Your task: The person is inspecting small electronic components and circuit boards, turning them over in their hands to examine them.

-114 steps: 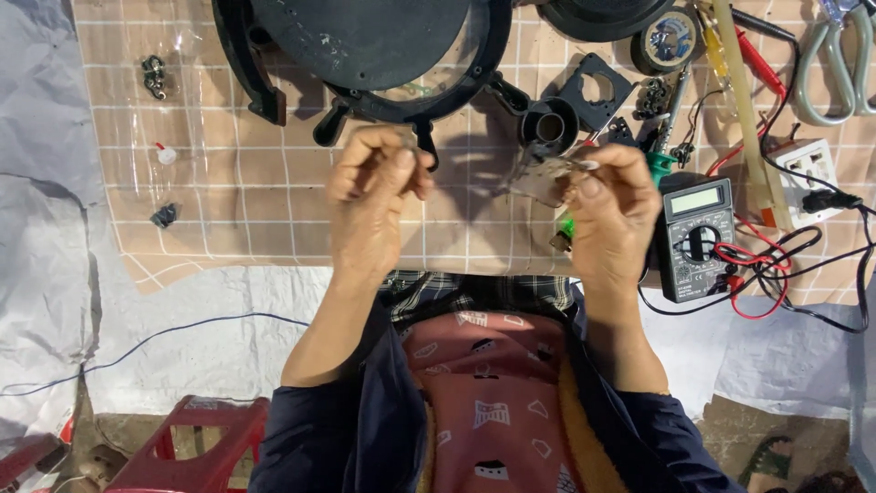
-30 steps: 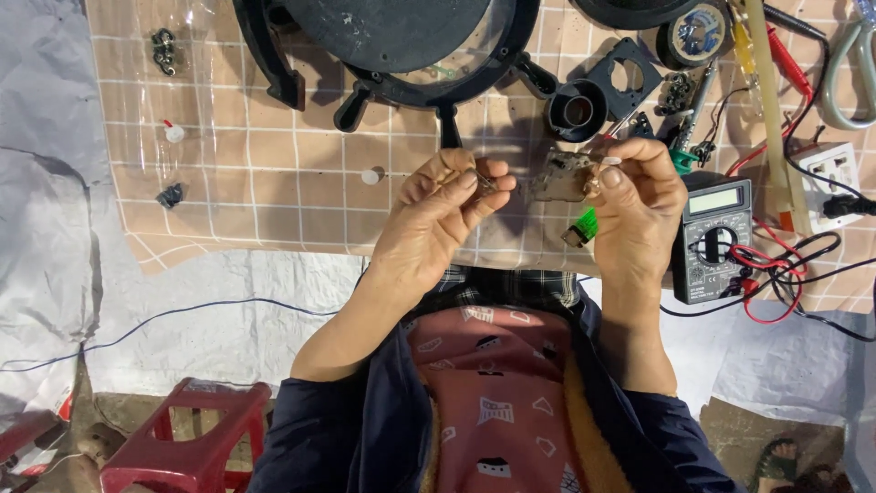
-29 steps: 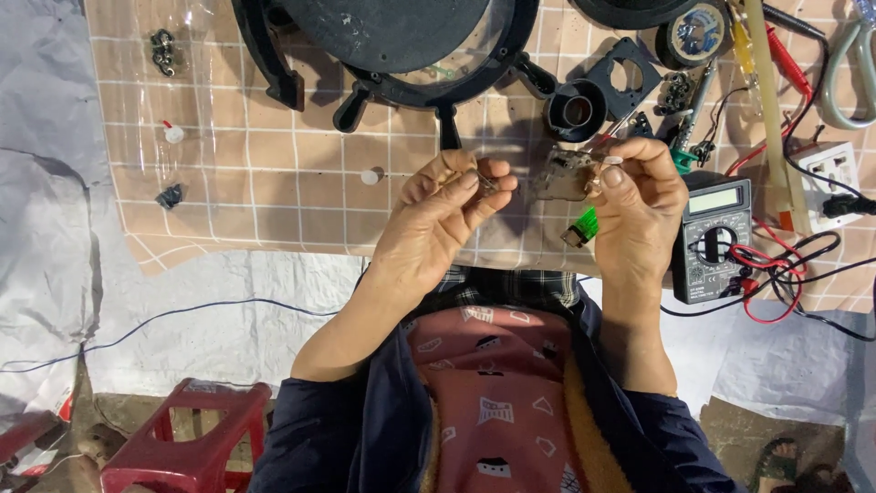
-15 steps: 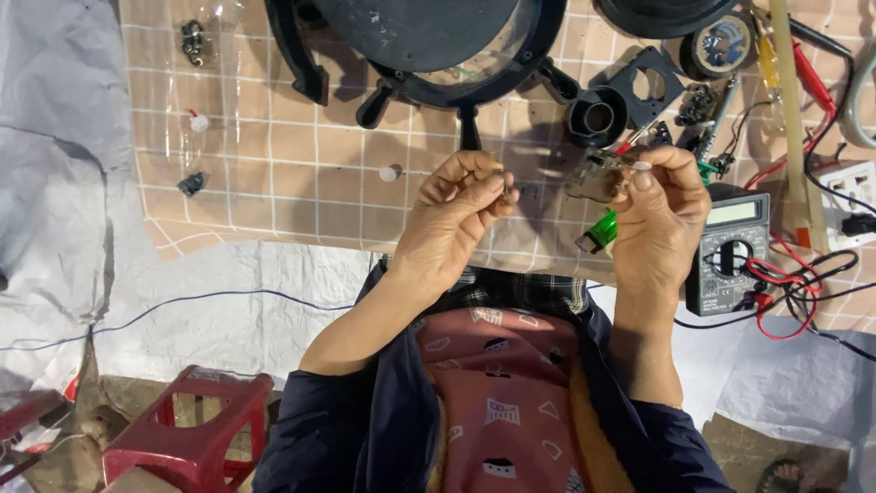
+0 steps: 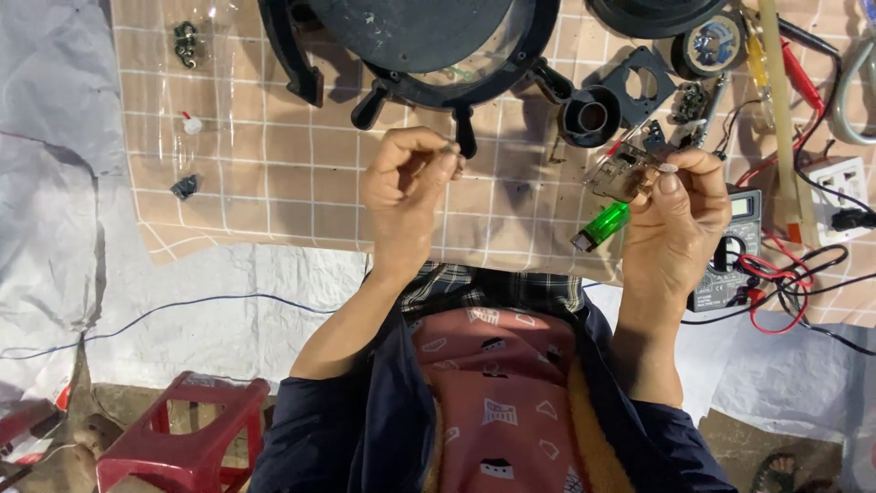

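My left hand (image 5: 406, 196) is raised over the checked plastic sheet (image 5: 274, 173), its thumb and fingers pinched on a tiny dark piece (image 5: 449, 149). My right hand (image 5: 675, 219) holds a small clear plastic part with metal bits (image 5: 622, 173) between thumb and fingertips. The two hands are about a hand's width apart. A green lighter (image 5: 602, 225) lies on the sheet just below the clear part.
A big black round housing (image 5: 411, 55) lies at the top, with a black cylinder (image 5: 589, 114) and a tape roll (image 5: 712, 41) to its right. A multimeter (image 5: 730, 269) with red and black leads sits by my right wrist. Small screws (image 5: 187, 44) lie far left, and a red stool (image 5: 182, 438) stands at lower left.
The view has shifted a little. My hands have drawn slightly apart, each keeping its hold; the left hand moved left from the clear part.
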